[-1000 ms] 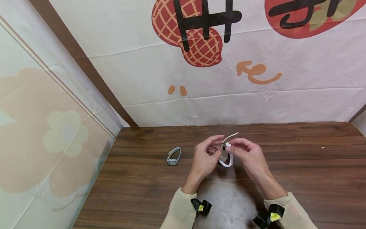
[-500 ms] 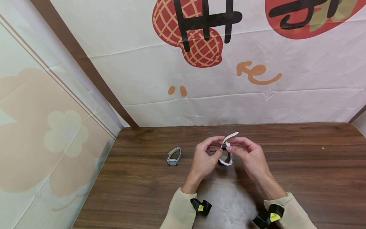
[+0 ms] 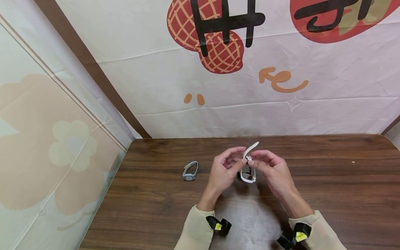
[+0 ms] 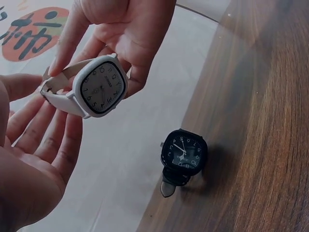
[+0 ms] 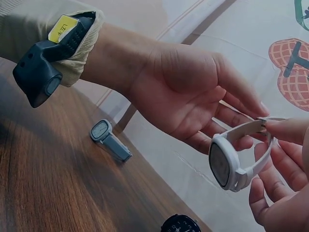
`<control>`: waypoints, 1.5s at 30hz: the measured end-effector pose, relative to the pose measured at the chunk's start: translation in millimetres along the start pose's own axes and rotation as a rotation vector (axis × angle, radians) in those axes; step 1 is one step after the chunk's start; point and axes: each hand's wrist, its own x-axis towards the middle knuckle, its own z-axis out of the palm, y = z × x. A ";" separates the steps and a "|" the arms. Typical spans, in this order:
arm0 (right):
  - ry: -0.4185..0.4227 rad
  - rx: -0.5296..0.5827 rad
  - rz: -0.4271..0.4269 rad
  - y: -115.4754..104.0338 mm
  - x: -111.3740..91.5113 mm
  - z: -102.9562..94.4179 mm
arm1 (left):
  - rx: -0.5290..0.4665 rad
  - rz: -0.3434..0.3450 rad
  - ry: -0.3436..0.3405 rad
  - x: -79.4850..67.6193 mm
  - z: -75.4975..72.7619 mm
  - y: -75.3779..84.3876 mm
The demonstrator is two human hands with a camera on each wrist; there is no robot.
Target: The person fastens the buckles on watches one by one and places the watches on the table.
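A white wristwatch (image 3: 248,180) with a squarish face hangs between both hands, its strap looped into a ring. At the buckle, my left hand (image 3: 221,172) pinches the strap between thumb and fingers. My right hand (image 3: 275,171) pinches the same strap from the other side. A free strap end (image 3: 251,148) sticks up above the fingertips. In the left wrist view the white watch's dial (image 4: 101,89) faces the camera. A black wristwatch (image 4: 184,152) sits on the table beneath, mostly hidden in the head view.
A blue-grey wristwatch (image 3: 189,176) with its strap looped stands on the wooden table (image 3: 150,208), left of the hands. A small pale speck (image 3: 353,161) lies far right. Behind the table hangs a printed white cloth (image 3: 150,83).
The free strap end has turned its broad side and shifted slightly left and up. My left thumb has moved right toward the buckle. The watch case has tilted a little; the right hand barely moved.
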 end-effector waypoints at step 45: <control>-0.100 0.100 -0.072 3.0 -3.9 1.5 | -0.108 0.109 -0.012 -2.8 1.4 -0.2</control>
